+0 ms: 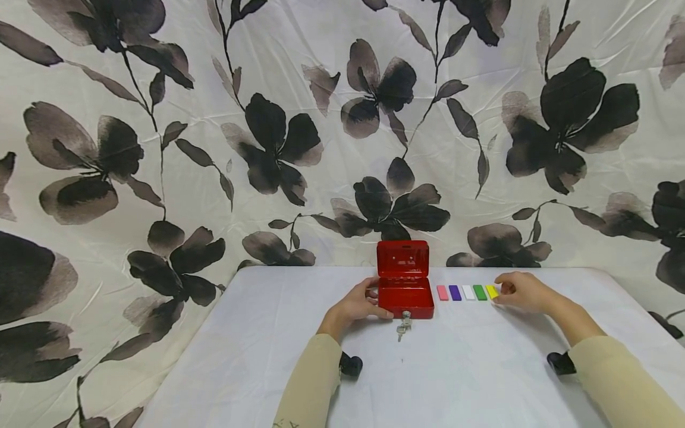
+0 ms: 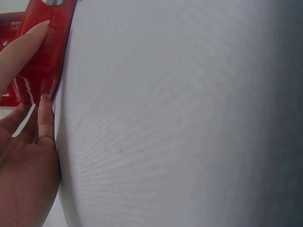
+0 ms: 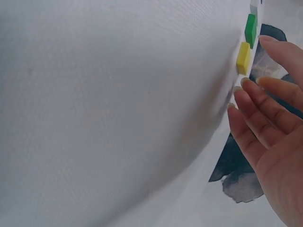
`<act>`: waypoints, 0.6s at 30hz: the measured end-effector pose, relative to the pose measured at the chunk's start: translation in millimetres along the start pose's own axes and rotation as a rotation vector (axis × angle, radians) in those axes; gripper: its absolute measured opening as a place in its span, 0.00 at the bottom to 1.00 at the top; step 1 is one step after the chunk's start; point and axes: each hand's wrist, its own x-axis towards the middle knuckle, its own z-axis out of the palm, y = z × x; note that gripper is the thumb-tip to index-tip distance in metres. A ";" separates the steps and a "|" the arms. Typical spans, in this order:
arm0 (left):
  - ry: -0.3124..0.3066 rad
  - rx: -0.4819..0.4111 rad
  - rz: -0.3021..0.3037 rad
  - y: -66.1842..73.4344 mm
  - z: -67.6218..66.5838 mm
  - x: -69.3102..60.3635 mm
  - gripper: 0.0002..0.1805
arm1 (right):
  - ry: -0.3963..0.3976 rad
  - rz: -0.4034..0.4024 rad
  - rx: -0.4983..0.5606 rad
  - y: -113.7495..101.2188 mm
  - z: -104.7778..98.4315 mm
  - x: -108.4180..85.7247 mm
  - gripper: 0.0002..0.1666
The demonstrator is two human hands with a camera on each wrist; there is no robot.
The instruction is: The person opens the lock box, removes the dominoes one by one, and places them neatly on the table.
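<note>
A red metal cash box [image 1: 404, 302] stands on the white-covered table with its lid [image 1: 403, 258] raised and leaning back. Keys [image 1: 400, 333] hang from the lock at its front. My left hand [image 1: 355, 303] holds the box by its left side, the thumb on the front face in the left wrist view and the other fingers along the side. To the right of the box my right hand [image 1: 527, 291] hovers around a small yellow block [image 3: 243, 58], thumb and fingers apart. In the right wrist view a gap shows between the fingertips and that block.
Left of the yellow block, a row holds a green block [image 1: 479, 292], a white block [image 1: 468, 292], a purple block [image 1: 455, 293] and a pink block [image 1: 442, 293]. A flower-patterned cloth [image 1: 289, 71] hangs behind the table [image 1: 449, 374].
</note>
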 end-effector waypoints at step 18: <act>0.012 0.020 0.001 0.4 0.9 -0.4 0.54 | 0.058 -0.142 -0.015 -37.5 -9.5 -4.9 0.27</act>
